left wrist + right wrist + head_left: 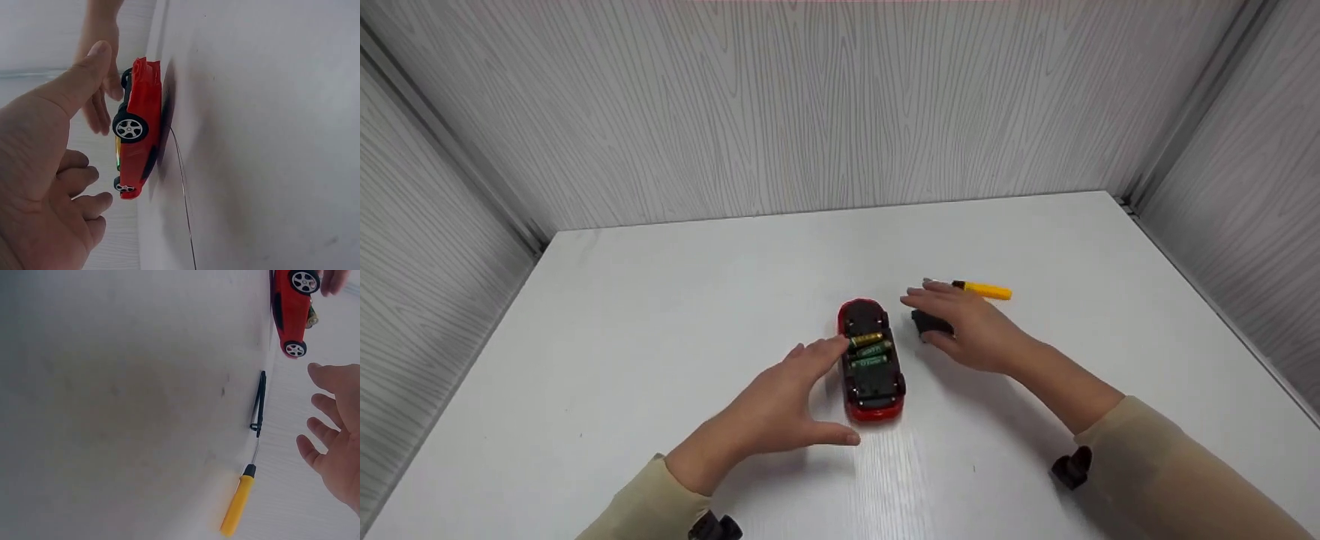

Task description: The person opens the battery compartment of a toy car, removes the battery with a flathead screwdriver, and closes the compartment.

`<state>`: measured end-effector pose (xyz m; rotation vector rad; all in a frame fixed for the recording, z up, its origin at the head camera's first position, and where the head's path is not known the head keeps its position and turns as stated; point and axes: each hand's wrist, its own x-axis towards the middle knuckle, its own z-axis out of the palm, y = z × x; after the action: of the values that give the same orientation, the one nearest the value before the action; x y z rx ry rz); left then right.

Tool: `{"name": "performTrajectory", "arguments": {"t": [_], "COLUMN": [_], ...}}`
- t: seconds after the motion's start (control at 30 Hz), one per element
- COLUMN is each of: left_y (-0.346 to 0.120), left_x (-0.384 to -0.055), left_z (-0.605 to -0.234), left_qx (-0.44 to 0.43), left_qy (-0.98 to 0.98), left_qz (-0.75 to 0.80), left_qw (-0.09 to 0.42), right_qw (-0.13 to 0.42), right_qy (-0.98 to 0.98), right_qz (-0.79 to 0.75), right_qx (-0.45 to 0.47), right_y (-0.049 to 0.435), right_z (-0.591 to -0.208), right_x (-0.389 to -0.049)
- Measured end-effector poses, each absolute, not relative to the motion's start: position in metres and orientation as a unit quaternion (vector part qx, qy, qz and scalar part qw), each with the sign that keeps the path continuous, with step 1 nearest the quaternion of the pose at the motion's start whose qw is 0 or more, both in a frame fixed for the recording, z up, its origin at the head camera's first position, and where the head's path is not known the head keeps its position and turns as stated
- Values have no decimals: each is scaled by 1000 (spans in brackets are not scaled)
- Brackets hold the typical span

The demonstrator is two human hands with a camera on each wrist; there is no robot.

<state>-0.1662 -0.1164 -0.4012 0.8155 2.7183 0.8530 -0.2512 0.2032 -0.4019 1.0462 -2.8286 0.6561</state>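
Note:
A red toy car (875, 390) lies upside down on the white table, its black underside up. Across its battery bay lie a gold battery (868, 340) and two green batteries (870, 361). My left hand (780, 401) hovers to the car's left, thumb and fingers spread; its index fingertip overlaps the car's edge by the batteries in the head view. Over a small black cover (931, 323) stretches my right hand (971, 326), fingers extended, hiding part of it. The right wrist view shows that cover (259, 402) on the table, apart from the fingers.
Beyond the right hand lies a screwdriver with a yellow handle (988, 290), its shaft toward the cover. Grey wood-grain panels (825, 105) wall the table at the back and both sides. A thin wire-like line (184, 188) shows beside the car in the left wrist view.

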Motion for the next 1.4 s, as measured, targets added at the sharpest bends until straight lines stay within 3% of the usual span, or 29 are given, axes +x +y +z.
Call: {"name": "performTrajectory", "arguments": {"t": [0.27, 0.83, 1.4], "left_y": [-117, -120, -130], "left_x": [-156, -150, -154], "left_z": [-398, -408, -414], "left_qx": [314, 344, 314], "left_qy": [910, 916, 925], "left_qz": [240, 165, 187], "left_qw": [123, 123, 104], "right_qw": [-17, -71, -55], "right_qy": [-919, -924, -919], "right_qz": [181, 145, 144], "right_qx": [349, 347, 363], "right_y": [191, 183, 195], "right_z": [-401, -406, -407], "right_x": [-249, -252, -242]}}
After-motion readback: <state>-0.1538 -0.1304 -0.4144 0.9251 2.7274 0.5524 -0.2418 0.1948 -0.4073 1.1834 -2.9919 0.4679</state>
